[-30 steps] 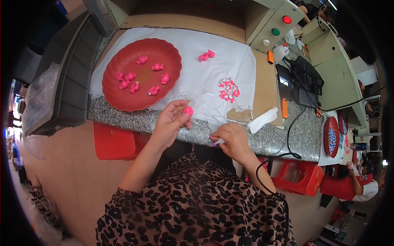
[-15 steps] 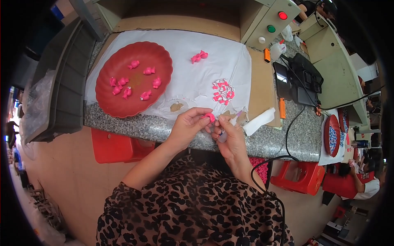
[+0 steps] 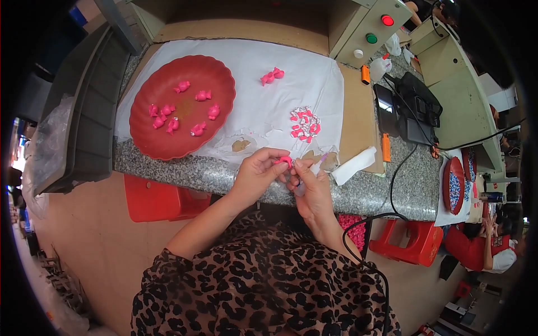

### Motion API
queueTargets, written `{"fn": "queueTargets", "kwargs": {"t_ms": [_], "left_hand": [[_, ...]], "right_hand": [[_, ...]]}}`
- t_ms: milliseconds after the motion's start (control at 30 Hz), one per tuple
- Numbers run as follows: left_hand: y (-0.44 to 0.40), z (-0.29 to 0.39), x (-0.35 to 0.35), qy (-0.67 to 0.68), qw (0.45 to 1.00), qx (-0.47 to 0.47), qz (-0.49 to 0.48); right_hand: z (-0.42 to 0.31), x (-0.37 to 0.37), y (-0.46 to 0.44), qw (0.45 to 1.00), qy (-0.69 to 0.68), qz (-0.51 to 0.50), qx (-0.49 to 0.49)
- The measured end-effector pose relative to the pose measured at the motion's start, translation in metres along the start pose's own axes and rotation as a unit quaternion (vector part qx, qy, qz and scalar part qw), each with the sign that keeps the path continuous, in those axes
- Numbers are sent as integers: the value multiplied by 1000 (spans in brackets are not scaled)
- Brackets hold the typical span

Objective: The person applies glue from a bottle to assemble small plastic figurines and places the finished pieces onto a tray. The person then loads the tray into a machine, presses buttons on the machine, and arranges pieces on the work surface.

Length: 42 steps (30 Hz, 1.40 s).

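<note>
Glossy pink plastic figurines (image 3: 213,112), matt dish (image 3: 168,143), polished stone countertop (image 3: 358,193), creased paper (image 3: 314,61)

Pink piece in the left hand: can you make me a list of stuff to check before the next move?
1. Pink piece pinched in the left hand: ok.
2. Tube held in the right hand: ok.
3. Pink piece lined up with whatever is at the right fingertips: cannot tell, too small and partly hidden.
4. Bare room in the dish: ok, there are gaps between the pieces.
5. Pile close by: ok, just beyond the hands.
6. Paper whole: not ok, torn near the hands.
</note>
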State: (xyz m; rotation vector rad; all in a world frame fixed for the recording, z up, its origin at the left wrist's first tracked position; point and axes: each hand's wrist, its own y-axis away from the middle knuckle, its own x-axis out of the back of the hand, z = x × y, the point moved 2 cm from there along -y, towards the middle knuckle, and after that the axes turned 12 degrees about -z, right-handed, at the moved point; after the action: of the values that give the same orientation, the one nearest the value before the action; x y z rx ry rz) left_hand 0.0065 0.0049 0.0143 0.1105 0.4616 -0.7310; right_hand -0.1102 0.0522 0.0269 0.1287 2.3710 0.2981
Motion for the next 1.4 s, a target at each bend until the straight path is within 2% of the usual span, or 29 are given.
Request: {"fn": "queueTargets", "kwargs": {"t_ms": [67,233,467,533,633,700,733,800,833,900,1000,1200,1333,1400], "left_hand": [[0,0,1,14,1000,0,-3],[1,-1,2,38,999,6,0],[2,1,2,2,999,-40,-20],[1,3,0,14,999,-42,-26],[-1,2,-3,12,1000,1,-4],[-1,7,-5,-225,974,-1,16],[-2,10,-6,-227,974,-3,14],[-5,13,-10,-172,983,38,-50],[-5,11,-10,-173,983,37,-51],[-5,2,-10,4,992,86,-88],[-8,3,-10,32,988,90,-120],[-9,8,-12,87,985,109,-102],[-9,9,-10,52,986,122,-106],[-9,4,-10,59,987,99,-108]], "right_hand": [[1,-1,0,1000,8,-5,19],[-2,-5,0,999,20,-17,-17],[-6,-6,-1,996,77,-17,-47],[-8,-4,-2,994,57,-37,-83],[-8,1,-3,993,28,-41,-106],[-9,1,-2,995,12,-31,-91],[-11,2,-2,997,-1,-20,-78],[-12,0,-1,997,-2,-28,-73],[-12,-1,-1,997,-3,-34,-71],[-10,2,-2,997,1,-40,-68],[-9,-1,-4,997,3,-40,-71],[-4,-3,-5,997,61,-12,-47],[-4,-4,-5,997,50,-16,-56],[-4,-5,-5,997,44,-13,-58]]}}
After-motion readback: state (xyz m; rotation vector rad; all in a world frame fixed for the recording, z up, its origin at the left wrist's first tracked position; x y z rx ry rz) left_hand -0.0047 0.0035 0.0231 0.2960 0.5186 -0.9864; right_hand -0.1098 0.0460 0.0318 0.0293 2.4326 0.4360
